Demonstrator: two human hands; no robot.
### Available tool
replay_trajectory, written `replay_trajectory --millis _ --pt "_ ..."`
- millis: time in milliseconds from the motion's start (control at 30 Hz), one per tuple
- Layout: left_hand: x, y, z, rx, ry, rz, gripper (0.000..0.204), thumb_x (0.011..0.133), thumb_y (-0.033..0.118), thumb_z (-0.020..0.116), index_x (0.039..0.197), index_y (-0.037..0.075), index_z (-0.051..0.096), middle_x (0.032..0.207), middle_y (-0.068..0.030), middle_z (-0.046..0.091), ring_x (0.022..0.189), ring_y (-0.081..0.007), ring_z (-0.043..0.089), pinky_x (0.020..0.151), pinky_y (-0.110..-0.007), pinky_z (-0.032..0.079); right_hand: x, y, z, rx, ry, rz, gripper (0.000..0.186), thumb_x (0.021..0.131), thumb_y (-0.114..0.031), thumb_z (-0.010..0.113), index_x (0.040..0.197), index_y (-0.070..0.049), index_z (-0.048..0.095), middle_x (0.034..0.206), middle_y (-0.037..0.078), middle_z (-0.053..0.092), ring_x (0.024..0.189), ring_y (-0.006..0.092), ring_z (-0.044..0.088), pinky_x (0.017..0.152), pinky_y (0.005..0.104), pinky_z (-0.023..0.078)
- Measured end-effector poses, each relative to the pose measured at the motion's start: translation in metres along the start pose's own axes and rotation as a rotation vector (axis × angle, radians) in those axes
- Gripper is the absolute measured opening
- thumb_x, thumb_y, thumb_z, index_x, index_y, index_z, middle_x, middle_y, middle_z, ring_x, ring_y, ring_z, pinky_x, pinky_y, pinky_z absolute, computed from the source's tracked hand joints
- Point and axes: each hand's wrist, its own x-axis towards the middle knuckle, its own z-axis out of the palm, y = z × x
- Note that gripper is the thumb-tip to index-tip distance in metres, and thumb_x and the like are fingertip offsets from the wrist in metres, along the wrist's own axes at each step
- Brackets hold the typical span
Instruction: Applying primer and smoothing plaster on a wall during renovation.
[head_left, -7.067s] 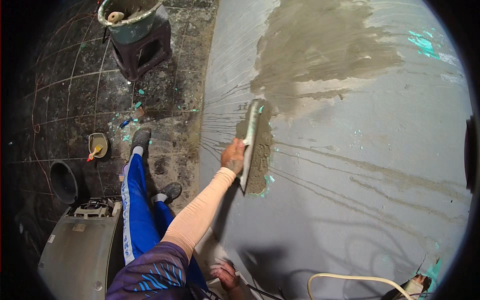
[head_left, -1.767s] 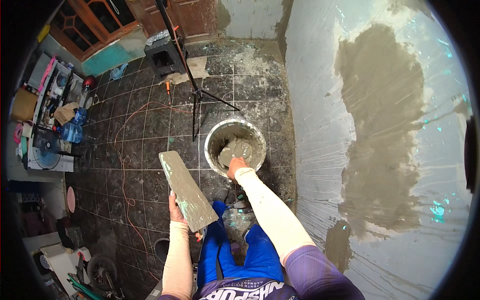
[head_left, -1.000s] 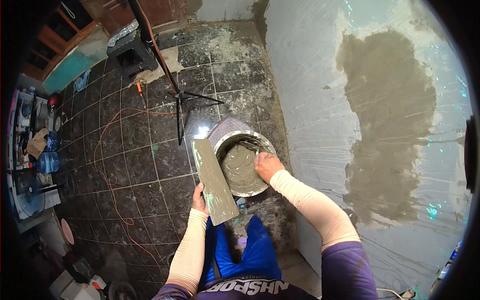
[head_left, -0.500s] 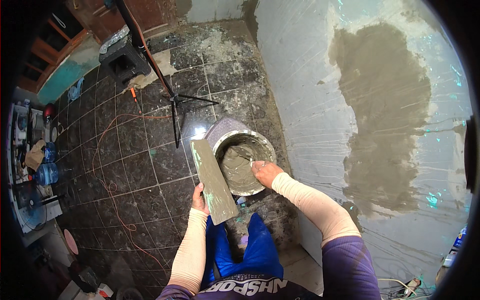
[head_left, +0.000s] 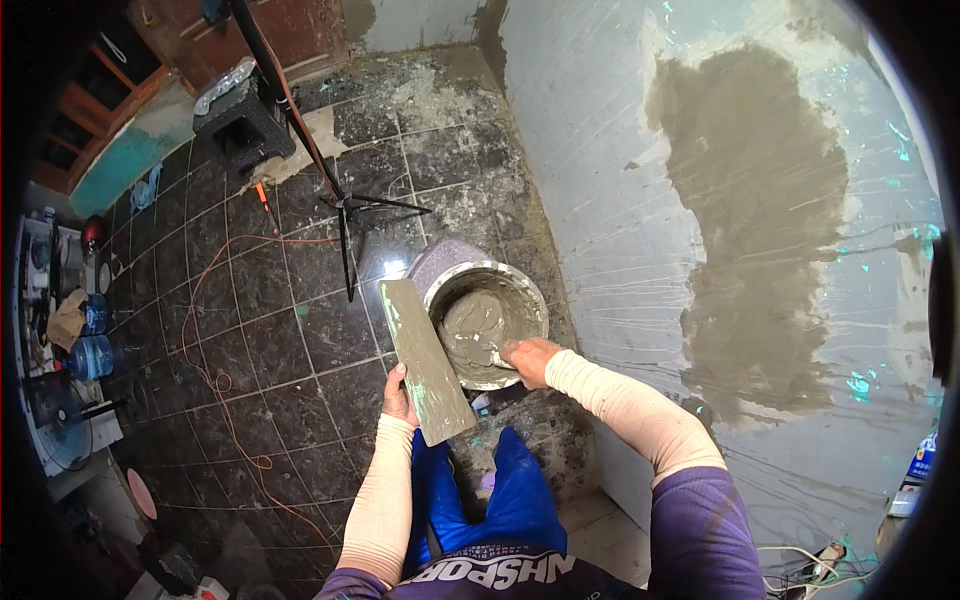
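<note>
My left hand (head_left: 398,395) is closed on the lower left edge of a long rectangular plastering float (head_left: 425,360), whose upward face is smeared with grey-brown mortar and flecks of light green. Beside it stands a round bucket (head_left: 541,300), its rim crusted, with wet mortar (head_left: 474,322) inside. At the bucket's right side my right hand (head_left: 530,361) is closed round the handle of a small tool, which looks like a trowel. Its pale end (head_left: 497,358) shows at my fingertips over the mortar; most of the tool is hidden by my hand.
A black tripod stand (head_left: 347,205) with an orange cable is beyond the bucket. A dark crate-like block (head_left: 240,125) and an orange-handled tool (head_left: 264,196) are farther left. The grey wall (head_left: 620,270) on the right carries a damp mortar patch (head_left: 755,230). Water bottles (head_left: 92,357) stand far left.
My right hand has turned and shifted slightly down within the bucket's right side, uncovering more of the mortar's surface. The float in my left hand is nearly still.
</note>
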Motion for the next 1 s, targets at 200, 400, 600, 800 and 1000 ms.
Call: replay_trajectory --millis 200,400,600,800,1000 --pt "0.001 0.004 0.002 0.003 -0.014 0.011 0.057 0.075 0.037 0.070 0.119 0.004 0.053 0.111 -0.0131 0.061 0.102 -0.0281 0.058 0.090 -0.042 0.047 -0.032 0.013 0.003 0.361 0.244 0.078 0.039 0.063 -0.006 0.062 0.101 -0.002 0.061 0.100 0.020 0.063 0.098 0.0384 0.059 0.085 0.0429 0.048" --pt "-0.009 0.017 0.007 0.061 -0.007 0.090 0.057 0.076 0.038 0.070 0.120 0.004 0.053 0.112 -0.0113 0.060 0.102 -0.0273 0.057 0.091 -0.042 0.045 -0.080 -0.008 0.018 0.684 0.531 0.263 0.044 0.063 -0.012 0.069 0.106 -0.005 0.060 0.087 0.017 0.065 0.077 0.0306 0.064 0.071 0.0360 0.050" --pt "-0.040 0.023 0.063 0.088 -0.013 0.035 0.056 0.079 0.042 0.067 0.119 0.005 0.054 0.108 -0.0110 0.062 0.095 -0.0245 0.060 0.085 -0.037 0.049 -0.140 -0.075 0.035 0.820 0.901 0.310 0.045 0.068 -0.010 0.068 0.111 -0.003 0.058 0.091 0.016 0.064 0.080 0.0299 0.063 0.074 0.0370 0.051" --pt "-0.081 0.011 0.141 0.056 -0.134 -0.153 0.058 0.079 0.048 0.065 0.119 0.008 0.056 0.108 -0.0103 0.063 0.094 -0.0246 0.062 0.083 -0.037 0.051 -0.173 -0.137 0.013 0.443 1.071 0.335 0.053 0.070 -0.008 0.063 0.121 -0.002 0.052 0.095 0.018 0.055 0.082 0.0371 0.060 0.071 0.0425 0.050" --pt "-0.106 0.002 0.198 0.066 -0.279 -0.113 0.058 0.083 0.051 0.058 0.125 0.011 0.053 0.113 -0.0117 0.061 0.100 -0.0276 0.060 0.087 -0.042 0.050 -0.191 -0.146 0.021 0.266 1.133 0.329 0.051 0.071 -0.006 0.066 0.120 -0.007 0.054 0.095 0.016 0.050 0.082 0.0350 0.057 0.068 0.0414 0.050"
